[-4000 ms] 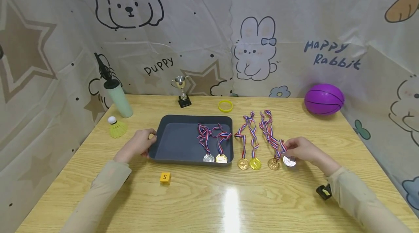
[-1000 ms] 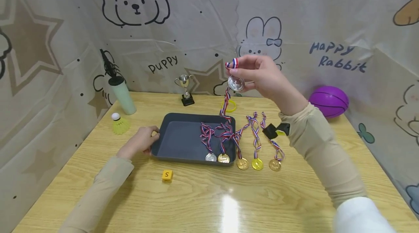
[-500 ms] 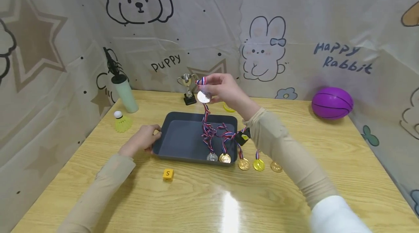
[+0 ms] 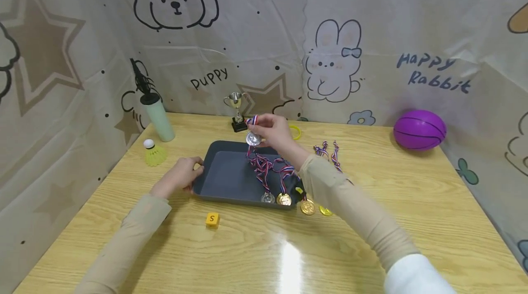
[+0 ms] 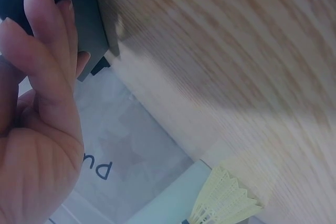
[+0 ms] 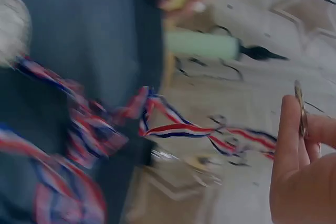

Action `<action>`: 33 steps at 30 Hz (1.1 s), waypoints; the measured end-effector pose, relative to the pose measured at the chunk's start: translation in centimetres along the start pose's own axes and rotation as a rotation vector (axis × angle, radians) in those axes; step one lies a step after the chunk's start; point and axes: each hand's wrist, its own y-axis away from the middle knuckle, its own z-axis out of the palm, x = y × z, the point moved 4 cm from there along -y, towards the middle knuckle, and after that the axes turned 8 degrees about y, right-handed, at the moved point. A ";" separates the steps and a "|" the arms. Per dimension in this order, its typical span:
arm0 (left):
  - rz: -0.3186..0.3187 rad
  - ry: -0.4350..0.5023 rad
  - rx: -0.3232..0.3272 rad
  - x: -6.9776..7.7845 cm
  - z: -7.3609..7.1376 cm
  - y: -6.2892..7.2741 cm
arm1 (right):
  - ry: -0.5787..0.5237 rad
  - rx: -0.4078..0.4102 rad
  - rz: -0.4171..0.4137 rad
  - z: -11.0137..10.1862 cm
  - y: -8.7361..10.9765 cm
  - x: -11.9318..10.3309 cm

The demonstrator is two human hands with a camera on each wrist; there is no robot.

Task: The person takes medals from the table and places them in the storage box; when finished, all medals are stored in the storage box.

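Observation:
A silver medal on a red, white and blue ribbon hangs over the back of the dark grey tray. My right hand pinches it; in the right wrist view the medal shows edge-on between the fingers. Its ribbon trails down into the tray. Inside, at the right, lie another silver medal and a gold medal with tangled ribbons. My left hand grips the tray's left edge. Right of the tray lie a bronze-toned medal and a yellow-gold medal, partly behind my right arm.
A trophy cup, a yellow wristband and a purple ball stand along the back. At left are a pale green pump and a yellow shuttlecock. A yellow letter cube sits before the tray.
My right hand has lifted the silver medal from the row at right, carried it left, and lowered it toward the tray's back. The left hand stays at the tray's edge.

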 end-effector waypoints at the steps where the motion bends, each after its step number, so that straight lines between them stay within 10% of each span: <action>1: 0.003 -0.001 0.002 0.0 0.0 0.0 | 0.012 -0.001 0.020 0.5 0.2 0.8; 33: -0.007 0.025 0.015 -0.2 0.0 0.1 | 0.311 -0.062 0.145 4.9 4.4 10.2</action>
